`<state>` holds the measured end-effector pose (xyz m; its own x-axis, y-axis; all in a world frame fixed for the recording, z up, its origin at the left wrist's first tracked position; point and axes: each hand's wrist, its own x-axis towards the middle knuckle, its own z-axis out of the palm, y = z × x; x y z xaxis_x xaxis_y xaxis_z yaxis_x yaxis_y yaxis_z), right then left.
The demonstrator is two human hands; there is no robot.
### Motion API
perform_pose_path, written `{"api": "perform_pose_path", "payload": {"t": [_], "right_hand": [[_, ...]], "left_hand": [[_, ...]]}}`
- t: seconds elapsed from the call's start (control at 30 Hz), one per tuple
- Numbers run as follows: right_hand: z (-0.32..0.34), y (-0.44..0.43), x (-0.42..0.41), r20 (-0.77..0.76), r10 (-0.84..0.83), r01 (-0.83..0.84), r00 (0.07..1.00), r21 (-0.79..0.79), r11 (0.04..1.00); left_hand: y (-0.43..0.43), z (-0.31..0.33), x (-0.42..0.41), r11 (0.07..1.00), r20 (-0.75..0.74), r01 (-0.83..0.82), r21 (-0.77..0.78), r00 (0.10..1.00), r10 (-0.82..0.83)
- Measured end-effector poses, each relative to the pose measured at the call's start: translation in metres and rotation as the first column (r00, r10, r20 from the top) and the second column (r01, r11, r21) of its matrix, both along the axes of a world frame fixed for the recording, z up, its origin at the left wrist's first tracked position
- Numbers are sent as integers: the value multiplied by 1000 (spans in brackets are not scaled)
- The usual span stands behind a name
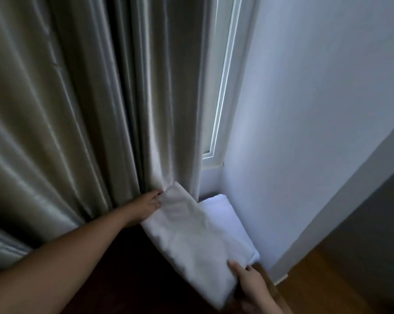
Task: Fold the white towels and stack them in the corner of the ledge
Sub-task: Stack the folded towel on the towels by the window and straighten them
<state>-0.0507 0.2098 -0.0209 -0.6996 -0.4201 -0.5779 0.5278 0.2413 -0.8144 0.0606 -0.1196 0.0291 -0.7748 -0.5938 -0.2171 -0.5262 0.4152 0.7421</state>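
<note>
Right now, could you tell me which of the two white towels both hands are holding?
The upper folded towel, gripped by the left hand and right hand; the lower towel lies untouched in the corner beneath it.

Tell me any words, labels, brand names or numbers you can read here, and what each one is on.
None can be read.
The folded white towel held by the left hand and right hand shows no tag or print.
The towel beneath it, the curtain and the wall are plain too.

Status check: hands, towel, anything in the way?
Both hands gripping folded towel: left hand far end, right hand near end. Second towel already in corner. Curtain brushing far end.
</note>
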Motion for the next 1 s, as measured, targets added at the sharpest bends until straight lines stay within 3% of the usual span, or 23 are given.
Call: {"api": "perform_pose_path", "payload": {"t": [0.1, 0.23, 0.37, 0.5, 0.57, 0.67, 0.73, 0.8, 0.87, 0.93, 1.0], "right_hand": [[-13, 4, -12, 252, -108, 146, 962, -140, 979], [-30, 15, -29, 397, -63, 150, 916, -194, 969], [-38, 24, -45, 385, 44, 35, 922, -197, 980], [-66, 29, -58, 347, 138, -72, 928, -197, 978], [-79, 38, -65, 376, 109, -24, 920, -225, 974], [-83, 38, -77, 365, 8, 48, 931, -145, 988], [-73, 36, -91, 195, -1, 16, 981, -78, 997], [-55, 31, -104, -63, 151, -145, 987, 85, 986], [-50, 18, -119, -239, 344, -277, 908, 274, 921], [-48, 1, -132, -291, 525, -410, 800, 374, 832], [-47, -18, -142, -290, 611, -481, 737, 410, 775]], "left_hand": [[7, 4, -52, 994, 33, 81, -68, 996, -79], [15, -5, -99, 973, 130, 168, -158, 980, -148], [21, -11, -137, 967, 167, 152, -206, 979, -118], [22, -27, -151, 952, 182, 39, -305, 983, 17], [23, -42, -149, 948, 190, -47, -314, 976, 111], [40, -65, -136, 937, 197, -203, -282, 944, 264], [62, -79, -122, 864, 88, -470, -178, 867, 490], [80, -92, -106, 655, 84, -746, 121, 665, 742], [90, -105, -96, 458, 170, -808, 371, 544, 821], [93, -110, -93, 406, 195, -755, 515, 565, 802], [97, -109, -95, 430, 162, -719, 546, 594, 788]]}}
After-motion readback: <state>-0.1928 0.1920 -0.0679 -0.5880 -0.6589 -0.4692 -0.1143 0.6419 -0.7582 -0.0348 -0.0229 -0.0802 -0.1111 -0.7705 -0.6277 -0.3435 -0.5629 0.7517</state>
